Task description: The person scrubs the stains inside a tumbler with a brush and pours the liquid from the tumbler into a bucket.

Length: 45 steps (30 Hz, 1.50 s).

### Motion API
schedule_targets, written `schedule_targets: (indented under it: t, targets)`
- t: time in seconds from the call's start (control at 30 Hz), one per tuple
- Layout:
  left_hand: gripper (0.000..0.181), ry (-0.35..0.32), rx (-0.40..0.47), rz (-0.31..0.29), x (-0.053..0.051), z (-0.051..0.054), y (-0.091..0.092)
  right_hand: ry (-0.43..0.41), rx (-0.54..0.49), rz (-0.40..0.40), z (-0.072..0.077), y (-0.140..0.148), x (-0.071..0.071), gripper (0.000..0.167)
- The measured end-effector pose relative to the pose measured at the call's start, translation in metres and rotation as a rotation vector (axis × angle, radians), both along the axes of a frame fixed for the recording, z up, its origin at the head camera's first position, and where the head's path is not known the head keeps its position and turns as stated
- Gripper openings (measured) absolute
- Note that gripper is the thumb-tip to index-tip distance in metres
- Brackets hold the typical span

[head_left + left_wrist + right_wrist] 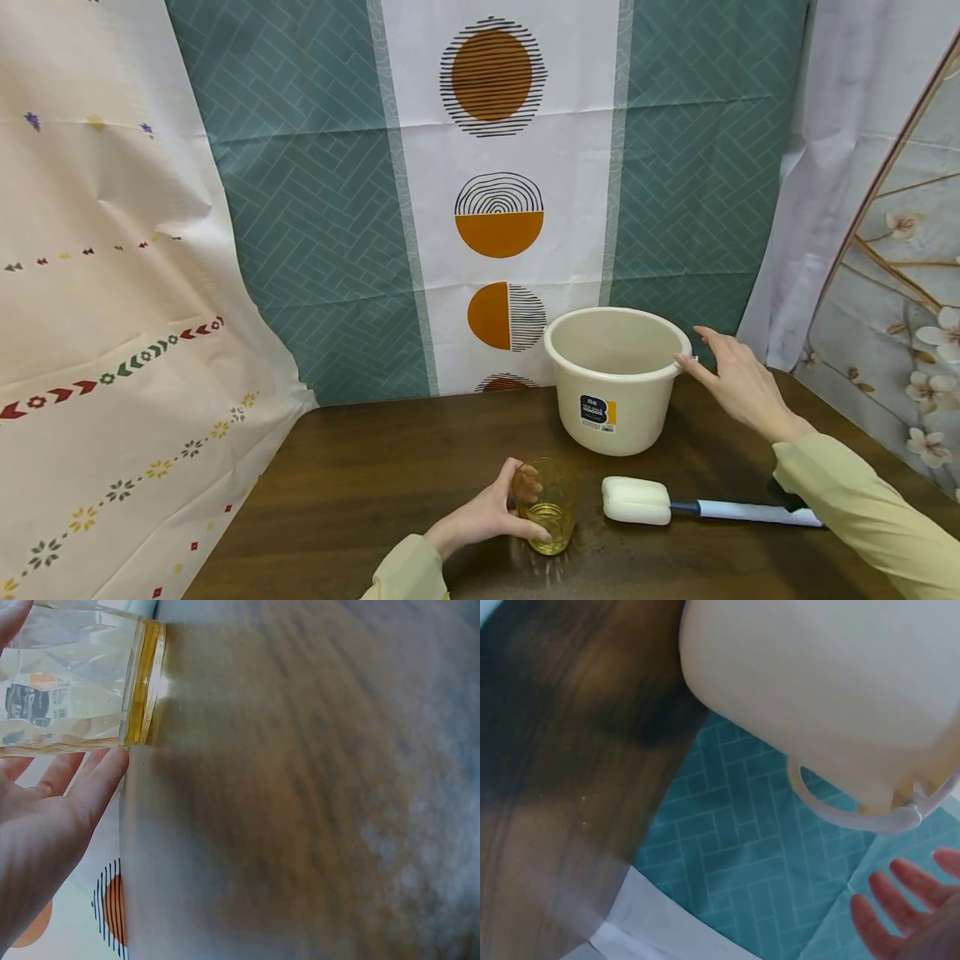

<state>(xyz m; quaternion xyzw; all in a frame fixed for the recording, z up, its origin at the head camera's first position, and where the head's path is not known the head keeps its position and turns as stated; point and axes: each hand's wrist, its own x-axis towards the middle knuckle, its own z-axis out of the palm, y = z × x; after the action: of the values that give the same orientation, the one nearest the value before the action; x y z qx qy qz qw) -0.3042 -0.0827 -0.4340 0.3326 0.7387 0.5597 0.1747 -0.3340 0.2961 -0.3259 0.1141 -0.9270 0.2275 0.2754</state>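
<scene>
My left hand grips an amber-tinted drinking glass from its left side, thumb in front and fingers behind. The glass looks upright. In the left wrist view the faceted glass has its thick yellow base close to the tabletop; whether it touches cannot be told. At the right rim of a cream plastic bucket, my right hand is spread with loose fingers. Its thumb tip is at the rim, contact unclear. A looped side handle of the bucket hangs near those fingers in the right wrist view.
A sponge brush with a white head and a pale blue handle lies right of the glass, partly under my right forearm. Patterned cloths hang behind and beside the dark wooden table.
</scene>
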Motion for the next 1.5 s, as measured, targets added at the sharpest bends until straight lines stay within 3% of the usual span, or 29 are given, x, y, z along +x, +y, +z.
schedule_targets:
  t: [0.27,0.53,1.0,1.5]
  targets:
    - [0.064,-0.011,-0.019,0.011,0.0,-0.001,-0.001,-0.118,-0.028,-0.037,0.003,-0.004,-0.016,0.074]
    - [0.065,-0.021,-0.015,0.005,-0.001,0.0,-0.001,-0.147,-0.057,-0.007,0.0,-0.003,-0.027,0.069]
    - [0.064,-0.029,-0.02,0.002,-0.001,0.0,-0.001,-0.216,-0.102,0.036,-0.002,-0.005,-0.029,0.065]
    - [0.059,0.083,-0.033,0.07,0.003,0.004,0.001,-0.197,-0.118,0.069,-0.004,-0.005,-0.029,0.062]
